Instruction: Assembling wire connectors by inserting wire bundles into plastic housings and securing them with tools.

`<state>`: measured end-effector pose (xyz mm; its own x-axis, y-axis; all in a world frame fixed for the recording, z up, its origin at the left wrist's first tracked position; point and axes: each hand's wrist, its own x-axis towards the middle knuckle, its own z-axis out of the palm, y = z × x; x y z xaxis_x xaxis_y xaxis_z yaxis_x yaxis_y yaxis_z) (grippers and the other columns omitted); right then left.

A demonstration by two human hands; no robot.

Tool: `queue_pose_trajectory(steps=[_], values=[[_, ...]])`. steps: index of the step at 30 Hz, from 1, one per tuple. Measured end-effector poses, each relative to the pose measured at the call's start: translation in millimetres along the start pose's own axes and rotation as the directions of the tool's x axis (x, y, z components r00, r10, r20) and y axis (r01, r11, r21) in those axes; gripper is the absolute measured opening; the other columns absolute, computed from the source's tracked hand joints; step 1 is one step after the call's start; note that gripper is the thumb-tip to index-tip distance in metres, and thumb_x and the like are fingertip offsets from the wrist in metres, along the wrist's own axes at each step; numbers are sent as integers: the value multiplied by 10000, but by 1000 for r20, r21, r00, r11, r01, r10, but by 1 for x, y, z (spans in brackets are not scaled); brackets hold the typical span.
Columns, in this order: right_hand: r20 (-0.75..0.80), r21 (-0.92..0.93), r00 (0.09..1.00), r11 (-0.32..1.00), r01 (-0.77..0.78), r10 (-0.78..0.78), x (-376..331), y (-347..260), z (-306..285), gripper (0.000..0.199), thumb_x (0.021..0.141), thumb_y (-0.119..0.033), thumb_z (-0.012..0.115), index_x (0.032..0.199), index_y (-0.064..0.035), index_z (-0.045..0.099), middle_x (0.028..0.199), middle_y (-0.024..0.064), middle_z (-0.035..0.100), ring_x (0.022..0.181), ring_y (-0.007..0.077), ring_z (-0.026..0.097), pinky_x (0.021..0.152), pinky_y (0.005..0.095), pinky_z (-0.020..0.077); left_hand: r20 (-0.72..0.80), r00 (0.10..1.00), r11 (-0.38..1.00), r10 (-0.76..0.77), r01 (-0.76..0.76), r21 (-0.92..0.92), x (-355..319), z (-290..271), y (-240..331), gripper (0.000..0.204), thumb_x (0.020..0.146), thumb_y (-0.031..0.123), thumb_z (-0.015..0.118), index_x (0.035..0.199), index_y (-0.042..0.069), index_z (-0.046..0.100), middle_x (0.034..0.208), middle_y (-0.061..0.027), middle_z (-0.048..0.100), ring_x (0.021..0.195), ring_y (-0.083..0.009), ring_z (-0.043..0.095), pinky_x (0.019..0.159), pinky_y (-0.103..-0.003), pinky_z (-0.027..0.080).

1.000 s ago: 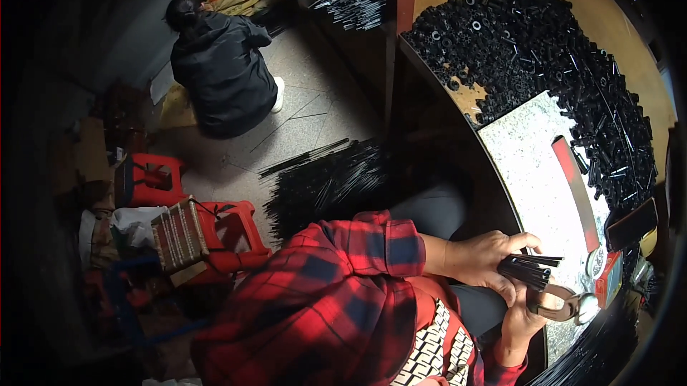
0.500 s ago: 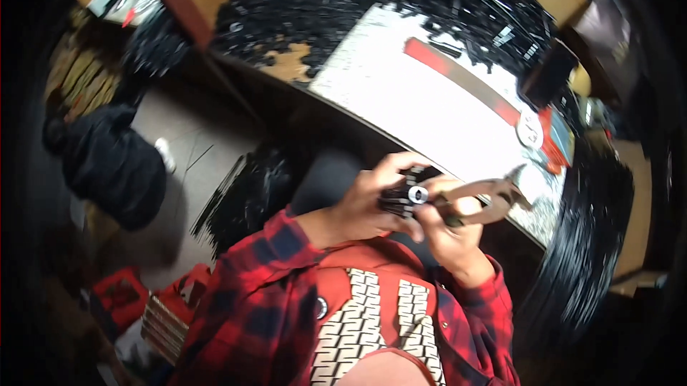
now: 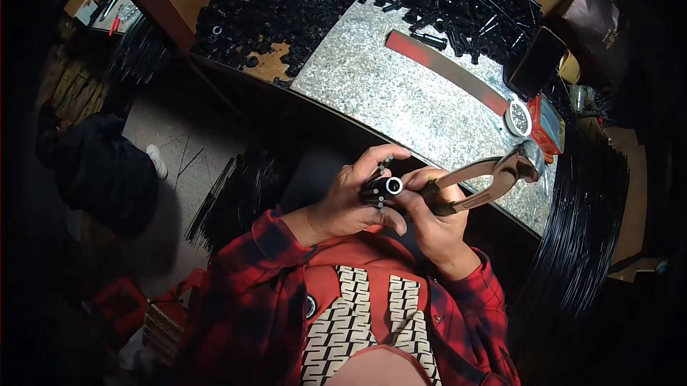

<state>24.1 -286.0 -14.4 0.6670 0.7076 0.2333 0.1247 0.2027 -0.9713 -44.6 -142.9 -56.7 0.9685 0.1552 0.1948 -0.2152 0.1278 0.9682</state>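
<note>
The left hand (image 3: 351, 200) is clamped around a short bundle of black rods (image 3: 383, 187), a pale ring-shaped cap at its end turned up toward the camera; the bundle's long axis runs roughly along the line of sight, so only its end shows. Just right of the bundle, touching it, the right hand (image 3: 433, 218) is closed on the handles of 1 pair of pincers (image 3: 494, 175), whose head points away from the bundle, over the speckled metal plate (image 3: 401, 92); beyond the plate lies a heap of black parts (image 3: 286, 6).

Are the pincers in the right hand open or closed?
Closed: the pincers in the right hand show their head tips meeting, nothing between them.
</note>
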Motion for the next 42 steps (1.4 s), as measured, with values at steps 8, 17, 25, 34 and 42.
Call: queue_pose_trajectory(steps=[8,17,25,34,42], values=[[16,-81,1000,996,28,-27,2,1,-3,201,824,143,543,955,1,486,931,123,570,844,170,588,731,283,522,76,996,993,-54,61,-96,-1,-3,9,927,626,175,855,1352,7,303,666,63,471,697,-23,498,642,-194,402],[141,-423,959,861,282,-245,10,-7,-5,254,757,158,584,927,-15,508,870,110,586,816,202,600,725,295,506,38,998,995,-41,44,-87,0,-2,6,931,609,168,865,1335,-19,313,653,85,420,633,-4,446,607,-178,408],[96,-333,979,921,200,-178,11,-4,-4,234,789,146,574,937,-18,496,891,130,595,828,171,596,738,289,514,-2,984,981,181,-180,70,3,-4,1,728,611,227,863,1186,23,465,1075,-34,523,816,-47,518,694,-221,457],[152,-268,963,928,258,-223,12,-1,-6,248,828,169,523,1004,0,476,957,147,555,877,210,600,761,318,541,41,993,987,113,-117,107,1,-8,-1,526,609,251,855,948,12,531,1273,-118,426,926,-93,528,770,-247,483],[137,-258,973,942,215,-185,12,-4,-4,216,845,147,525,985,-12,481,954,139,568,861,194,600,759,310,539,-29,983,976,179,-174,131,6,-3,-6,905,602,478,832,1270,47,399,818,-58,624,789,-148,638,691,-275,490]])
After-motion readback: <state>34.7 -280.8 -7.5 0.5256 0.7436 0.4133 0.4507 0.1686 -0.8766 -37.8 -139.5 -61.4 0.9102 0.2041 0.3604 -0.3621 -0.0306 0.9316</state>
